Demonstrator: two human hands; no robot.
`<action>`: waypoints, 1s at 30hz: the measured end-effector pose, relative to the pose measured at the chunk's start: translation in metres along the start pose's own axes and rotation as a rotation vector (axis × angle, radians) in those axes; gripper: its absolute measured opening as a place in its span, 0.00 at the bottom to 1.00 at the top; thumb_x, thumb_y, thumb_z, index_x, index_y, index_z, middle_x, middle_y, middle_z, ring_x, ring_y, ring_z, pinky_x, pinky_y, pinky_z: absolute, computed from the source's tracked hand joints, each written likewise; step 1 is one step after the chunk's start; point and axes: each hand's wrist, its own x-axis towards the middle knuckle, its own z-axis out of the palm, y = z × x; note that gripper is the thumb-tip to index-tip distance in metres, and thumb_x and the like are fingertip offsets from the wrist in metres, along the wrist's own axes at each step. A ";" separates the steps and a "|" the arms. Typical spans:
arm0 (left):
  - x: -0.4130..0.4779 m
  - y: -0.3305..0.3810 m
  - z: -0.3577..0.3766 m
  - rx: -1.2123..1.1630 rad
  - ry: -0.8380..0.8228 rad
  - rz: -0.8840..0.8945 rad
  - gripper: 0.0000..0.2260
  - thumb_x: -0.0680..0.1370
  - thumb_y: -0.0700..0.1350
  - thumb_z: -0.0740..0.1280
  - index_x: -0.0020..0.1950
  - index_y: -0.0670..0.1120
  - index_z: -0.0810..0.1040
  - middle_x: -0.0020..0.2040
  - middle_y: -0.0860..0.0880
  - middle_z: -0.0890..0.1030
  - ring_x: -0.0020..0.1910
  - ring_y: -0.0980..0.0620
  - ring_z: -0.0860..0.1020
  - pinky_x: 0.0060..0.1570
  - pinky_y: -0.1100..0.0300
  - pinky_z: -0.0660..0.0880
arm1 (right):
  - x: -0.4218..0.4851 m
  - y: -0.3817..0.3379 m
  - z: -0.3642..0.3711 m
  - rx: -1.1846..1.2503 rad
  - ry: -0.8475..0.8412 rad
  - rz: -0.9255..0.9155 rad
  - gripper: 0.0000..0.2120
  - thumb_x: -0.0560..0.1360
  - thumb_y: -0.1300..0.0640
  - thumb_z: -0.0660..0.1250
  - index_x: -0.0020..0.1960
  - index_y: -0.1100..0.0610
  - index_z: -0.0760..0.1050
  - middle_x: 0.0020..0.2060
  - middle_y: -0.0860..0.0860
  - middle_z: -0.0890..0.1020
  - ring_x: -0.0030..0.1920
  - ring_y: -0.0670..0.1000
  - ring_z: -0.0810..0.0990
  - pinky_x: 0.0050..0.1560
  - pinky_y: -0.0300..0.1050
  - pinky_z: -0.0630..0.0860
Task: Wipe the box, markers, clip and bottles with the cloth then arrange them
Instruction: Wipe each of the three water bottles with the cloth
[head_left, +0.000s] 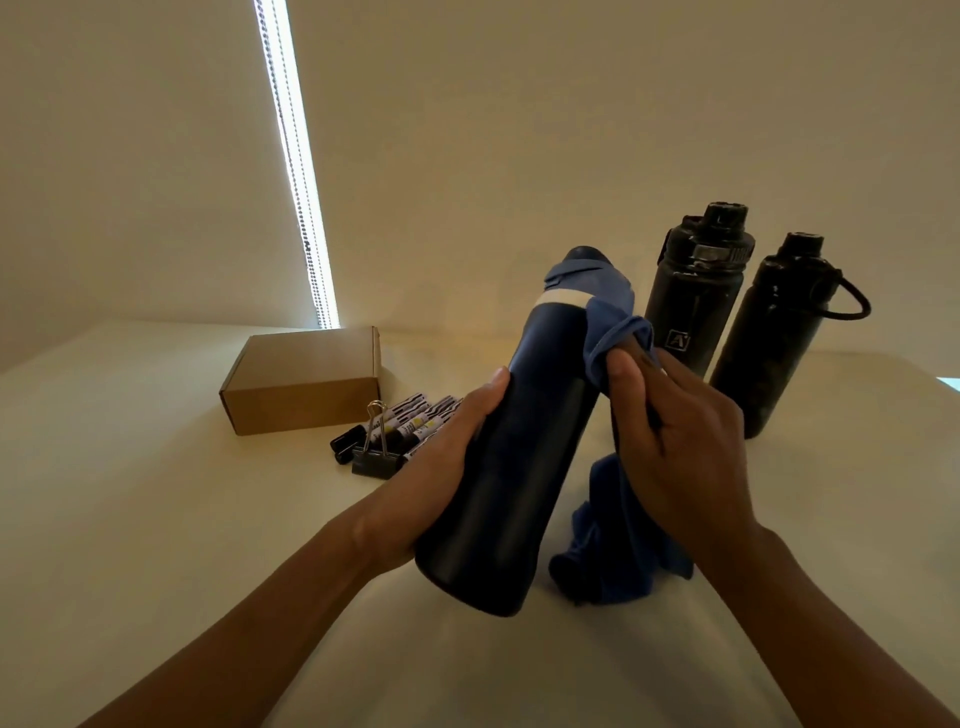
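Note:
My left hand (447, 467) grips a dark blue bottle (530, 431) with a white band, held tilted above the table. My right hand (675, 431) pinches a blue cloth (608, 322) that wraps round the bottle's neck and hangs down to the table at its right. Two black bottles (691, 301) (774, 338) stand upright behind my right hand. A brown cardboard box (306, 384) lies at the left. Several markers (410, 421) and a black binder clip (376, 452) lie in front of the box, partly hidden by my left hand.
The white table (156, 519) runs up to a pale wall. A closed blind with a bright slit and a bead chain (301, 208) hangs behind the box.

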 end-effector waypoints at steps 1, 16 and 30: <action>-0.005 0.003 -0.003 0.004 -0.055 -0.004 0.20 0.84 0.59 0.56 0.68 0.48 0.76 0.32 0.55 0.85 0.32 0.62 0.84 0.33 0.69 0.78 | 0.001 -0.002 -0.001 -0.007 -0.009 -0.010 0.18 0.86 0.48 0.54 0.52 0.55 0.79 0.37 0.45 0.74 0.33 0.42 0.74 0.35 0.36 0.70; -0.005 0.028 -0.023 -0.199 0.172 -0.109 0.45 0.66 0.78 0.69 0.72 0.48 0.75 0.62 0.39 0.84 0.60 0.36 0.82 0.59 0.41 0.80 | -0.032 -0.059 0.021 -0.075 -0.658 -0.617 0.16 0.75 0.44 0.71 0.61 0.41 0.75 0.42 0.40 0.80 0.36 0.40 0.73 0.39 0.31 0.73; -0.011 0.027 -0.025 -0.130 0.063 0.001 0.24 0.81 0.62 0.62 0.68 0.46 0.75 0.51 0.46 0.88 0.46 0.48 0.87 0.40 0.59 0.83 | -0.021 -0.043 0.012 -0.183 -0.455 -0.442 0.14 0.79 0.43 0.60 0.58 0.48 0.77 0.41 0.45 0.79 0.37 0.42 0.73 0.43 0.32 0.65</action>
